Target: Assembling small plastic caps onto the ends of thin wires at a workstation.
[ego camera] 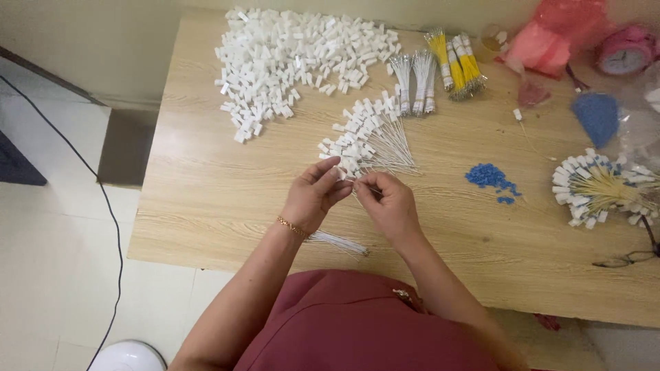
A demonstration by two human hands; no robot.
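Note:
My left hand (313, 196) and my right hand (388, 203) meet over the middle of the wooden table (206, 206). Between their fingertips they pinch a small white plastic block with a thin white wire (352, 184). Just beyond the fingers lies a fan of finished white blocks on white wires (368, 141). A loose bunch of thin white wires (337, 242) lies under my left wrist, which wears a gold bracelet.
A big heap of white plastic blocks (295, 55) covers the far left. Bundles of white wires (416, 82) and yellow wires (457, 65) lie behind. Blue beads (489, 177), a yellow-wired fan (601, 185), pink bags (550, 38), a pink clock (625, 51) and glasses (629, 257) sit right.

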